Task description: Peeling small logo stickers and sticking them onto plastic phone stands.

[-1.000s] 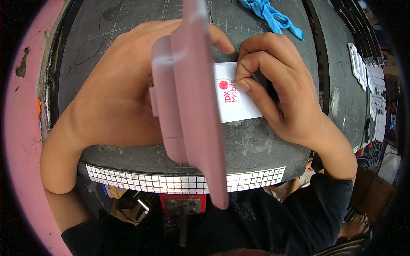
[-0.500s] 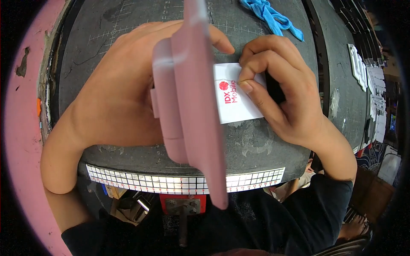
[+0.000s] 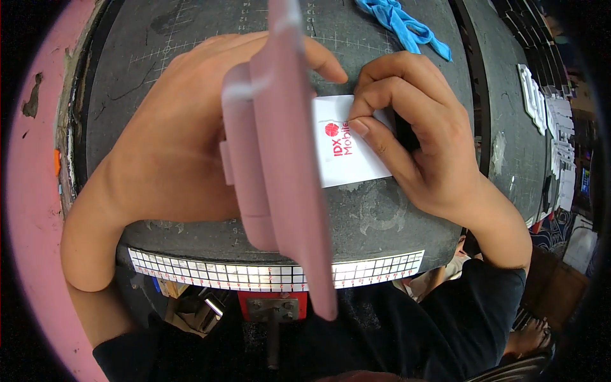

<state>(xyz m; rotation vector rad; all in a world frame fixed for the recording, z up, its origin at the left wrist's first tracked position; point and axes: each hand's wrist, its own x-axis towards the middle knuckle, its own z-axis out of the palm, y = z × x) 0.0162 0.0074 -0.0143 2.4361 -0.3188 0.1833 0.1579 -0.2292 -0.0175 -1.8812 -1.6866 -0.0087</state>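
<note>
The white card point(image 3: 353, 169) is turned print-up, remaining work unclear — right hand point(image 3: 426, 121) pinched narrow over it, left hand point(image 3: 172, 140)'s grip cannot be told

Dusty pink and white against dark grey

The upright plastic object point(image 3: 280, 153) is dusty pink with paler streaks. The white card point(image 3: 344, 169) bears a red emblem and red lettering. Pale grid lines cross the dark grey tabletop point(image 3: 394, 235); the white strip point(image 3: 210, 274) has a black grid. The crumpled cloth point(image 3: 407, 28) is bright blue, the sleeves point(image 3: 490, 286) black.
</note>
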